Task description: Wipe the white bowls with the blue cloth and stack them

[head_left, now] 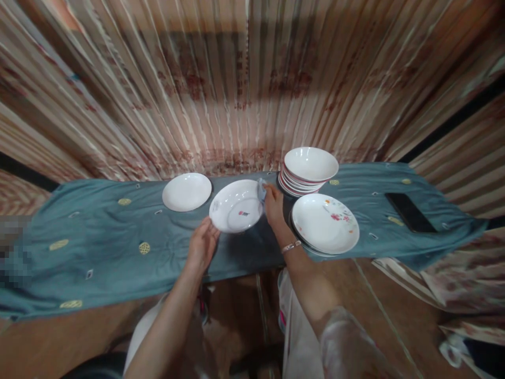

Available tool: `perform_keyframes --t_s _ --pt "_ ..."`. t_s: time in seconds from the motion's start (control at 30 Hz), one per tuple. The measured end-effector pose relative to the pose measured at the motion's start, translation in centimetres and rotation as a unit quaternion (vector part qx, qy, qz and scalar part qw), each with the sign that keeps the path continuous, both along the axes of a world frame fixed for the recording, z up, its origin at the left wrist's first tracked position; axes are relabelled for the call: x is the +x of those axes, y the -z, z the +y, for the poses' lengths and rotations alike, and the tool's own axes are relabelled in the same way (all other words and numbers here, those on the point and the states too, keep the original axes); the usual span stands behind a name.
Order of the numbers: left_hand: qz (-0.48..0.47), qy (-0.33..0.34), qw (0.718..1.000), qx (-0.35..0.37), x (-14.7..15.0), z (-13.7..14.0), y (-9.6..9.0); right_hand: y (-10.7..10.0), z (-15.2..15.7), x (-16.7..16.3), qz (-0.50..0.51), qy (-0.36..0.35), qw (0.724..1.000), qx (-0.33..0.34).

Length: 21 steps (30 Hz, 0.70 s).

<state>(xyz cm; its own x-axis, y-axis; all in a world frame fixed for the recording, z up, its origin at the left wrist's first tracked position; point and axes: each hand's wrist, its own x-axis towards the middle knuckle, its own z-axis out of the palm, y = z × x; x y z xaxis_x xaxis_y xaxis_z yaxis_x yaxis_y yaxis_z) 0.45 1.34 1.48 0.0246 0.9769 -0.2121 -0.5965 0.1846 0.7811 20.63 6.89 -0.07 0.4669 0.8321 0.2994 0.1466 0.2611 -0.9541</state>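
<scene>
A white plate (232, 210) with a small red mark on its underside is held tilted above the cloth-covered table. My left hand (204, 243) grips its lower left rim, fingers closed. At the right rim, my right hand (273, 204) pinches a bluish-grey cloth (261, 190) against the plate. Left of it, another white plate (187, 191) lies flat on the table. Close by my right forearm is a stack of plates (324, 223), the top one printed with flowers. Behind that stack stands a pile of white bowls (310, 164) with red edges.
The long table wears a teal cloth (110, 237) with yellow and white motifs. On its right part lies a black phone (409, 211). A patterned curtain (221, 95) hangs right behind the table. The table's front edge is just before my legs.
</scene>
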Motion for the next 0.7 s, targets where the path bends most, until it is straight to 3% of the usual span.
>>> perform_keyframes --t_s 0.4,0.7 --pt "0.074 -0.047 0.993 0.077 -1.9 1.0 -1.6 -2.7 -1.5 -1.5 -0.173 -0.03 0.983 0.051" --pt "0.088 -0.08 0.991 0.056 -1.9 1.4 -2.0 -2.9 -1.9 -2.8 -0.226 -0.063 0.969 0.075"
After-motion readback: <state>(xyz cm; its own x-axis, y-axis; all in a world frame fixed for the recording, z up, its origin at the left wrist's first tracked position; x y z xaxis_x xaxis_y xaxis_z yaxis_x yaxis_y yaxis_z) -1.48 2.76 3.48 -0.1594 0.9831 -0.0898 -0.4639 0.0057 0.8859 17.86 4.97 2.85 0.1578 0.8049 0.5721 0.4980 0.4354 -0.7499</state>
